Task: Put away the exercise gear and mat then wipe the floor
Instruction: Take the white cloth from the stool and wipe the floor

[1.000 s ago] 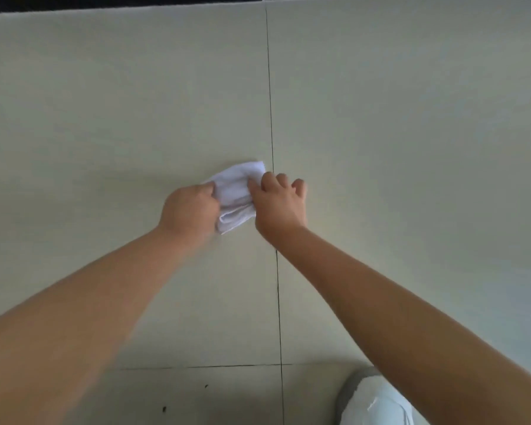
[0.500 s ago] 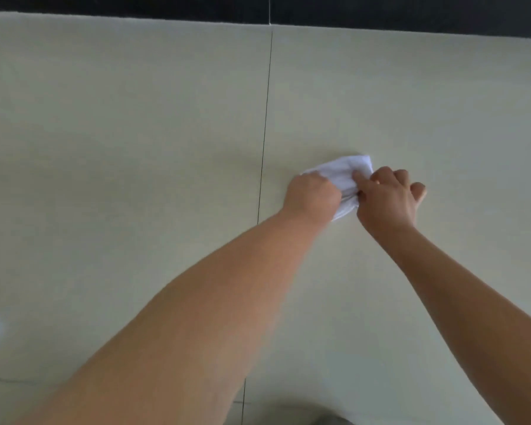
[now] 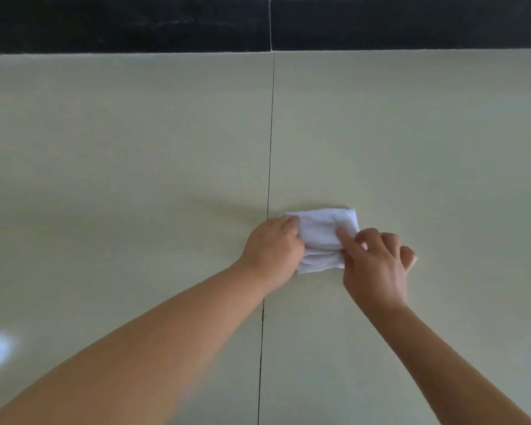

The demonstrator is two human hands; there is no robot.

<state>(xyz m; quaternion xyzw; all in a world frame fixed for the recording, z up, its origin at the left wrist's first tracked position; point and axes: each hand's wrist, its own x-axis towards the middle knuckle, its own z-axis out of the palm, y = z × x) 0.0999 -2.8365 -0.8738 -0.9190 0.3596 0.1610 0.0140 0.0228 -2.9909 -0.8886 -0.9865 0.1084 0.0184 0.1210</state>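
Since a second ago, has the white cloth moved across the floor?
Yes. The cloth slid rightward: it lay left of the dark tile seam, now it lies just right of it.

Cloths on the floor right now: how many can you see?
1. The white cloth lies on the pale floor tile just right of the grout line, held between the left hand and right hand. Others may lie outside the view.

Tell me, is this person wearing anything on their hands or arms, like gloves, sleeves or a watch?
Nothing shows. The left hand and right hand are bare, with no gloves and no rings that can be made out. Both forearms are uncovered from the wrists back to the picture's edge: no sleeves, watch or bracelet in view. Anything worn higher up the arms lies out of frame.
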